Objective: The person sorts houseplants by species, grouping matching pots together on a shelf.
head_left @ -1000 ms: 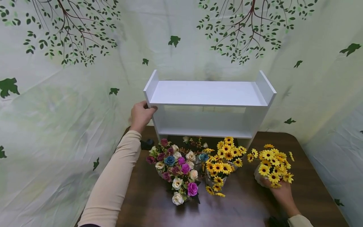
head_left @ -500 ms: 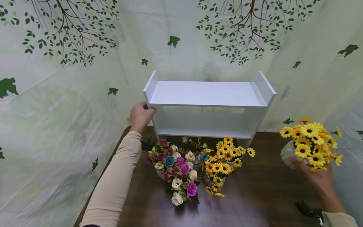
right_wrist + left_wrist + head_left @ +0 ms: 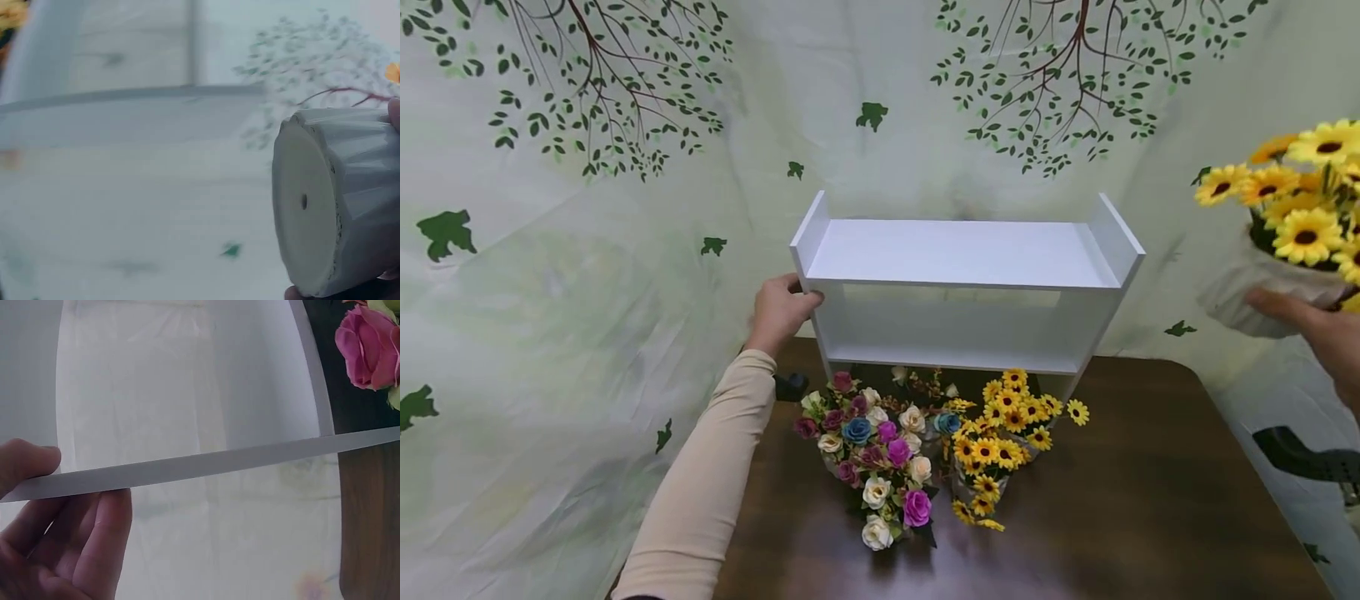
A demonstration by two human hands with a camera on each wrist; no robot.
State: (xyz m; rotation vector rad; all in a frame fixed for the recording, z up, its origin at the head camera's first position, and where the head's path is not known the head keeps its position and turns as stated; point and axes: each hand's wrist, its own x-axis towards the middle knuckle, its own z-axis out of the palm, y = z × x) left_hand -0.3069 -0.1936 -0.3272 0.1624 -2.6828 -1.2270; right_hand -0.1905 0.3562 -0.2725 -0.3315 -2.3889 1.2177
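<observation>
A white two-tier shelf (image 3: 962,250) stands at the back of the dark wooden table (image 3: 1135,517). My left hand (image 3: 781,310) grips the shelf's left side panel; in the left wrist view the thumb and fingers (image 3: 94,537) pinch the panel's edge (image 3: 206,464). High at the far right, my right hand (image 3: 1318,325) holds a white ribbed pot (image 3: 1247,287) of yellow sunflowers (image 3: 1300,200), level with the top shelf. The right wrist view shows the pot's base (image 3: 306,203) with a small hole, held in my fingers.
In front of the shelf lie a bunch of mixed roses (image 3: 872,450) and another pot of sunflowers (image 3: 1000,425). A pink rose (image 3: 369,344) shows in the left wrist view. A leaf-printed backdrop (image 3: 587,208) hangs behind and beside the table.
My right hand has lifted the sunflower pot off the table, up and to the right, to the height of the top shelf. The left hand has stayed on the side panel.
</observation>
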